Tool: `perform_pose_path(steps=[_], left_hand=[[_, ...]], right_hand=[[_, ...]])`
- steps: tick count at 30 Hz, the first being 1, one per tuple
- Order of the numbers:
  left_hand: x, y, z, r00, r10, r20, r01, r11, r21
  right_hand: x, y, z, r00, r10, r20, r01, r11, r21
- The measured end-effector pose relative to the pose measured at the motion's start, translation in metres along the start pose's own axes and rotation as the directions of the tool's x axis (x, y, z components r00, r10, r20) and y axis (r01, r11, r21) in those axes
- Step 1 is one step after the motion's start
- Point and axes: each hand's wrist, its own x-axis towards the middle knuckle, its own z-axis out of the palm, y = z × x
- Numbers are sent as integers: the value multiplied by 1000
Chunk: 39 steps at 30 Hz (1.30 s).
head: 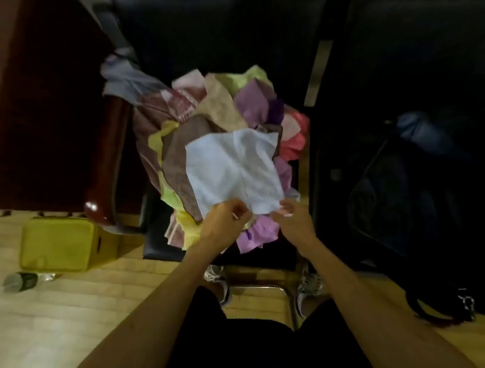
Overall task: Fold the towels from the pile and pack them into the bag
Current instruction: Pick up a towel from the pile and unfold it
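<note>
The left hand [223, 218] and right hand [295, 221] each pinch the near edge of the pale towel [231, 167], probably to spread it for folding; it lies atop the pile [215, 107] at twelve o'clock; the dark bag [411, 199] sits at three o'clock.

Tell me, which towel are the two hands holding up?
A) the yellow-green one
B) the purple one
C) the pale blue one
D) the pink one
C: the left hand and the right hand both pinch the near edge of the pale blue towel, which is spread over the pile of other colours.
</note>
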Motion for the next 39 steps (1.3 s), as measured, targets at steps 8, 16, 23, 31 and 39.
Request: perform_pose_path(steps=[8,16,23,31,39], left_hand=[[81,-60,101,981,185,-50,-181,980,77],[99,-100,136,902,412,-130,-383,902,199],[51,-79,114,764,464,-449,-446,882,152],[-11,-36,5,540,482,-691,-623,780,57],[-89,18,-100,455,685,-569,-796,600,87]], right_hand=[[100,70,48,978,67,-197,-60,997,43],[101,90,56,868,-237,-436,191,971,-148],[9,29,61,788,-510,-345,513,853,-90],[-85,-57,29,479,-769,-424,752,608,-254],[-171,-95,8,439,-822,-364,868,493,-65]])
